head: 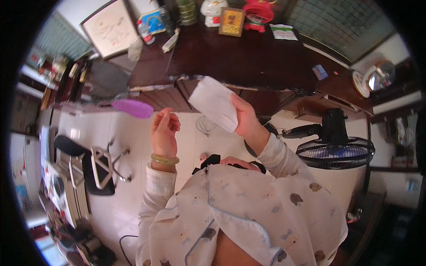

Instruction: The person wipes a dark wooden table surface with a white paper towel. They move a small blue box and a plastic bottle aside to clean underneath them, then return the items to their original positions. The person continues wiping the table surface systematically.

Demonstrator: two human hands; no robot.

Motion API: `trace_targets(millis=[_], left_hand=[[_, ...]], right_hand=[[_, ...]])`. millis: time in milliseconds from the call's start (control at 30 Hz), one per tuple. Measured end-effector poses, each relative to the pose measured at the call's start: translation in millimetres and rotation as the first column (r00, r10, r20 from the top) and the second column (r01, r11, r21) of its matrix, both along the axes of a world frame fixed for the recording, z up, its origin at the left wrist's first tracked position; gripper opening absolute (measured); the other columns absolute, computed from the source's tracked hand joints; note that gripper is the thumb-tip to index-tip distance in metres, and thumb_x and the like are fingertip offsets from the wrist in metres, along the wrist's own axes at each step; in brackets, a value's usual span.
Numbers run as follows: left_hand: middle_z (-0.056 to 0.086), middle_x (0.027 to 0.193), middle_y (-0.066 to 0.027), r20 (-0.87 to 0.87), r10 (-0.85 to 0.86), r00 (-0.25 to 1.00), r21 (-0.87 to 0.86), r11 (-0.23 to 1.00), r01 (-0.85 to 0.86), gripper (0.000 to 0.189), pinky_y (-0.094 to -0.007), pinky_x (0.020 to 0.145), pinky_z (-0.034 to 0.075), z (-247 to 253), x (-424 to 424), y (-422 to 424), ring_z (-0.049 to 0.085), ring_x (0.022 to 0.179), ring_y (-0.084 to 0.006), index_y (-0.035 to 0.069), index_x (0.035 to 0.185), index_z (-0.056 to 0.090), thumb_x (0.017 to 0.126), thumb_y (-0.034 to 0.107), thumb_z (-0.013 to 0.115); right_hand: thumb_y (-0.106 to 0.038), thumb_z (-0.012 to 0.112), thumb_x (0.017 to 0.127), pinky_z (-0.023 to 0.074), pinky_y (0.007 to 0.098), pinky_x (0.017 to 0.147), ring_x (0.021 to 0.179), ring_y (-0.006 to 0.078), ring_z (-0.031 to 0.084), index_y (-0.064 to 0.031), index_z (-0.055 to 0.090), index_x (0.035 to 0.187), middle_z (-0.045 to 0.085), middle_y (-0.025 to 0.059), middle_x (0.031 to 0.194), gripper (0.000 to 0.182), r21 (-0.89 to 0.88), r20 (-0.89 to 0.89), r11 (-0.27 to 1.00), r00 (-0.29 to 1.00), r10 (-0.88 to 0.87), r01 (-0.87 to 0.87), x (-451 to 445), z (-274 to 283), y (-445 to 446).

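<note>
My right hand (244,114) grips one end of a white, flat, folded paper or envelope-like sheet (214,103), held tilted in front of the dark wooden cabinet's edge. My left hand (165,131), with a pale green bangle at the wrist, is raised to the left of the sheet and apart from it. Its fingers are curled and the thumb lies near the index finger; whether anything small is between them cannot be told. A purple oval thing (133,108) appears just left of the left fingertips, its kind unclear.
The dark wooden cabinet top (233,63) bears a plastic bottle (145,32), figurines, a gold-coloured framed plaque (231,22) and a small blue box (320,72). A black electric fan (335,151) stands at the right. An office chair (96,169) is at the left, and a cable (205,126) lies on the tiled floor.
</note>
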State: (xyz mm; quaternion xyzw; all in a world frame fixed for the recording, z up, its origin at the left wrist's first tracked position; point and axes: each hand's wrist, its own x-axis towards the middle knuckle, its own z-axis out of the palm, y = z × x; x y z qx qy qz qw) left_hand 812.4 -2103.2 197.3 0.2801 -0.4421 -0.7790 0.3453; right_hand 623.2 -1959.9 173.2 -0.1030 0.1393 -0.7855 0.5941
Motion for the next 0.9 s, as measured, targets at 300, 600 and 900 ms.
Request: trace_targets(millis=[300, 600, 900], left_hand=[[0.069, 0.098, -0.0033, 0.348, -0.451, 0.822, -0.310, 0.772, 0.555, 0.024, -0.0244, 0.074, 0.046, -48.7, -110.6, -29.5, 0.063, 0.087, -0.0117, 0.005, 0.115, 0.064, 0.093, 0.014, 0.063], [0.058, 0.129, -0.0154, 0.564, -0.334, 0.756, -0.773, 0.110, 0.625, 0.043, -0.0419, 0.100, 0.043, -88.1, -214.0, -21.5, 0.052, 0.122, -0.0343, 0.004, 0.123, 0.060, 0.082, 0.016, 0.068], [0.052, 0.136, -0.0174, 0.711, -0.276, 0.647, -0.674, -0.009, 0.738, 0.048, -0.0442, 0.107, 0.038, -122.4, -289.1, -11.4, 0.047, 0.128, -0.0357, 0.004, 0.127, 0.057, 0.084, 0.020, 0.068]], right_hand=[[-0.029, 0.048, 0.100, 0.0434, 0.0410, 0.104, 0.121, 0.0257, 0.055, -0.0046, 0.048, 0.138, 0.057, 0.0090, 0.134, 0.045, 0.246, -0.169, 0.679, 0.720, -0.673, 0.692, -63.2, -55.1, 54.9], [-0.027, 0.047, 0.102, 0.0393, 0.0378, 0.105, 0.122, 0.0250, 0.053, 0.0004, 0.049, 0.136, 0.056, 0.0125, 0.134, 0.044, 0.300, -0.657, 0.073, 0.261, -0.707, 0.951, -183.8, -100.0, 107.6], [-0.016, 0.053, 0.095, 0.0361, 0.0422, 0.108, 0.128, 0.0372, 0.046, -0.0054, 0.053, 0.134, 0.048, 0.0195, 0.142, 0.040, -0.263, -0.857, -0.017, -0.225, 0.463, 0.965, -294.2, -185.8, 144.0]])
